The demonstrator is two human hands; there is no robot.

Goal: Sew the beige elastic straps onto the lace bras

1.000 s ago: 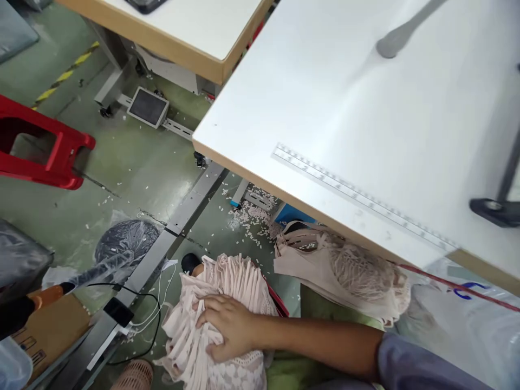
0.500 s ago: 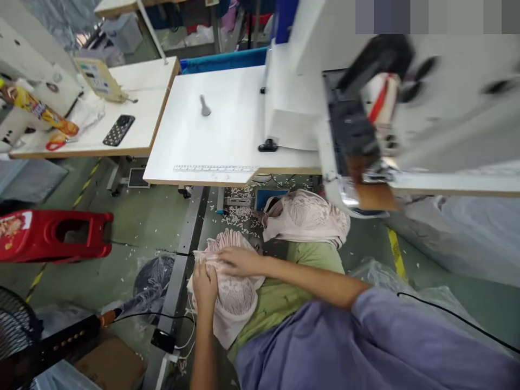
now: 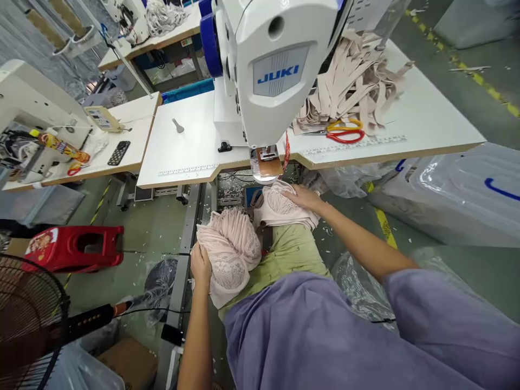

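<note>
A bundle of pale pink lace bras rests on my left thigh, its cups nested together. My left hand is closed around the bundle's left edge, thumb on top and the other fingers partly hidden. Over my right knee lies another pale pink lace bra, under the sewing machine head. At its right side, my right hand grips the upper edge of the cup. Some of the right fingers are hidden by the fabric.
The white sewing machine rises from the table ahead. Beige fabric strips and scissors lie at its right. A red stool and fan stand left; a clear plastic bin is at right.
My right hand has left the left bundle and moved right to the bra on the other knee. My left hand stays on the bundle. The view has swung right, showing strips and scissors.
</note>
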